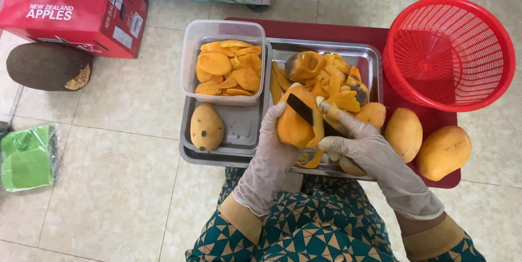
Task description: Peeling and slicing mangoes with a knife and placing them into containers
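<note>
Gloved hands point(315, 142) hide much of peeled mango point(293, 126).

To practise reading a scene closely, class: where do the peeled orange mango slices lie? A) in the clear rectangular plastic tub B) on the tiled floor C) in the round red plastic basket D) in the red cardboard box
A: the peeled orange mango slices are piled inside the clear rectangular plastic tub, which stands on a steel tray; the round red plastic basket holds none.

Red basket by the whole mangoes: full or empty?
Empty. The red basket stands upright and its bare mesh bottom shows; the whole mangoes lie outside it.
</note>
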